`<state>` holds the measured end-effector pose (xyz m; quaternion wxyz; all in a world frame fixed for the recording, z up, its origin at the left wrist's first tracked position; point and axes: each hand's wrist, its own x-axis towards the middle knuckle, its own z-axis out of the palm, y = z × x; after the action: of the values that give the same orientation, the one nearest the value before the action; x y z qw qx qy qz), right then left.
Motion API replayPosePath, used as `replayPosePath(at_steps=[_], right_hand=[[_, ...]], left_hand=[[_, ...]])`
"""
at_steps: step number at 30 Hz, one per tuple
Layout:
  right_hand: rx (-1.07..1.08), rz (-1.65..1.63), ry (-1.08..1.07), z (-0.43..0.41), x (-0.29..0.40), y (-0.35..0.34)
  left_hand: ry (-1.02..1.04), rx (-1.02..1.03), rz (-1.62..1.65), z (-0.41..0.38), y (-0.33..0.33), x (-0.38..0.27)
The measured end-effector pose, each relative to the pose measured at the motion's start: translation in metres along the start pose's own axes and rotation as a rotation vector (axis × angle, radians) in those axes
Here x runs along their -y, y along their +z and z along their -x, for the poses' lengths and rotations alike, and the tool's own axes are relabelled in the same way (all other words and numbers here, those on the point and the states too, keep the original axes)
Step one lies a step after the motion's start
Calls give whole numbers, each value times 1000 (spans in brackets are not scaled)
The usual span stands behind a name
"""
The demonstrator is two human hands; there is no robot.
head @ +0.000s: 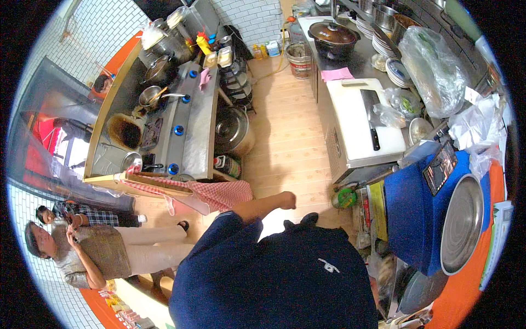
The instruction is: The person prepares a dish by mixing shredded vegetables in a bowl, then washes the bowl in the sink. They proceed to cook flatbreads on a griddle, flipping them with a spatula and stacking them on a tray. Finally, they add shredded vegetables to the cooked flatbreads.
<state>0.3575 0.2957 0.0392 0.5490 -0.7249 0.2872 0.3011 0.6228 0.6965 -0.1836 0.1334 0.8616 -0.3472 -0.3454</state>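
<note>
My left hand (pixel 287 200) hangs in front of my body, above the wood-look floor (pixel 283 135). Its fingers look curled under, but their undersides are hidden, and no held object shows. Close to that forearm, a red-and-white checked cloth (pixel 224 193) drapes over the end of the stove counter (pixel 201 123). My right hand is out of view. Ahead on the right, a kitchen knife (pixel 372 123) lies on a white cutting board (pixel 349 107), beside plastic bags of food (pixel 404 103). A lidded dark pot (pixel 333 39) stands farther back.
On the stove are a saucepan (pixel 151 96) and a browned, oily pan (pixel 125 129). A large lidded pot (pixel 230 129) sits on the floor. A round metal pan (pixel 462 224) leans beside a blue container (pixel 411 214). One person (pixel 94 246) and another person (pixel 88 214) are at left.
</note>
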Motion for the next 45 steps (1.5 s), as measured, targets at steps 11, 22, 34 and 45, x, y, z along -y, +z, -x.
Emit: replayPosePath(at_steps=[11,22,34,45], right_hand=[[-11,-42,-329,1,5,-9],[-265,-93,-127,32,-65,15],[-521,97,-134,34,-155,9],[-624,151,7,26,-189,62]], left_hand=[[-753,421,729,128,14,45],[-385,3,865,-11,-52,27],[351,282,-468,-29,5,49],[579,276,-502,-87,-38,29]])
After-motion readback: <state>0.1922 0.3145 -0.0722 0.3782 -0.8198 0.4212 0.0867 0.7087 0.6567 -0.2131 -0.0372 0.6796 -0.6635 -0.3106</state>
